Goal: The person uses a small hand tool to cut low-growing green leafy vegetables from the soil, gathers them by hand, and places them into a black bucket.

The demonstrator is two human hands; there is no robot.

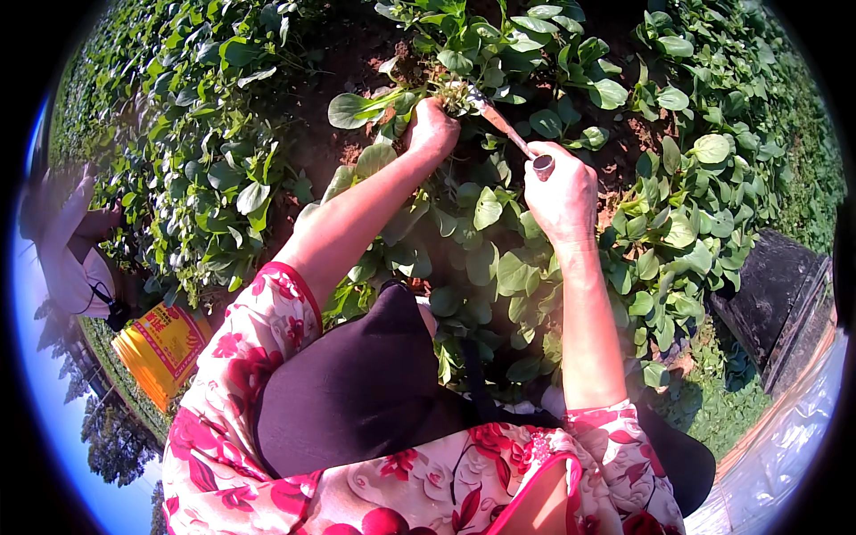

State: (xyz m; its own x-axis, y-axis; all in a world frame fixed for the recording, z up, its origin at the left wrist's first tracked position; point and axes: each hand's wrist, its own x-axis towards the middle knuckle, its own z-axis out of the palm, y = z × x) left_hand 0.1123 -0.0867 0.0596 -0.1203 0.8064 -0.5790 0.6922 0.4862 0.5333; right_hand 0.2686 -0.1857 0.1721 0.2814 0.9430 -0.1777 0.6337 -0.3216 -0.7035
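Note:
My left hand (434, 130) is closed around a leafy green plant (354, 111). Its broad leaves stick out to the left of my fist, and a pale, stringy clump, which looks like roots, shows on the right. In my right hand (563, 194) is a rusty brown knife (505, 127) with a round, hollow handle end. The knife points up and left, its pale tip at the stringy clump beside my left fist. Whether the blade is cutting into it I cannot tell. Growing leafy greens (517, 272) surround both hands.
Dark soil (325, 134) shows between dense rows of greens. A yellow bucket (160, 348) stands at the left, near another person (76, 259). To the right lie a black crate (771, 299) and whitish plastic sheeting (776, 464). My bent knee (357, 383) is below my left forearm.

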